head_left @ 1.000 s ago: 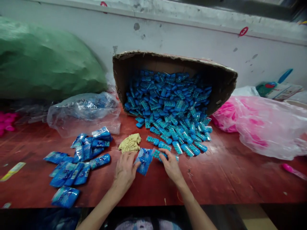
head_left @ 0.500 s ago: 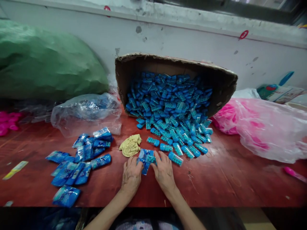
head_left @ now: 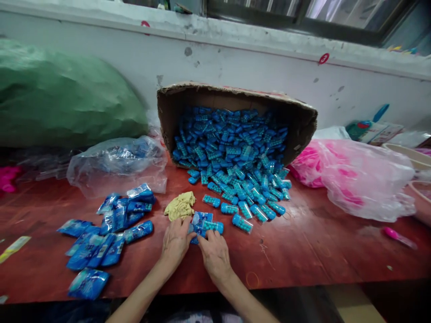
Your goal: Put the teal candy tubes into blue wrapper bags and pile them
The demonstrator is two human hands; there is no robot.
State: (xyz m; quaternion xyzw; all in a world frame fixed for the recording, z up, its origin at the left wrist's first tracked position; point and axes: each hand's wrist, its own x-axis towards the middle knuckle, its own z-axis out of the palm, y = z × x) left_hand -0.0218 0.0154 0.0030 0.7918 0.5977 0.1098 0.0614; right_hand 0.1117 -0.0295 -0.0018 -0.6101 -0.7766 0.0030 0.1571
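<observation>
Both hands meet at a blue printed wrapper [head_left: 200,218] lying on the red table. Across it lies a small clear bottle [head_left: 214,227] with a blue cap and blue-green beads. My left hand [head_left: 177,237] grips the wrapper's left side, fingers bent. My right hand [head_left: 214,251] is closed at its lower right edge, just below the bottle; the fingertips partly hide the wrapper. Just behind the left hand sits a crumpled yellow cloth [head_left: 181,205]. Several loose bead bottles [head_left: 242,223] lie to the right of the wrapper.
A tipped cardboard box [head_left: 305,130] spills many bead bottles. On the left, several blue wrapped packs [head_left: 89,283] lie in a heap near a clear plastic bag [head_left: 82,172] and a big green sack [head_left: 67,98]. A bag of pink items [head_left: 363,179] lies right.
My right hand has shifted down and left, closer to the left hand, uncovering more of the bottle on the wrapper. The camera view has tilted and shifted slightly.
</observation>
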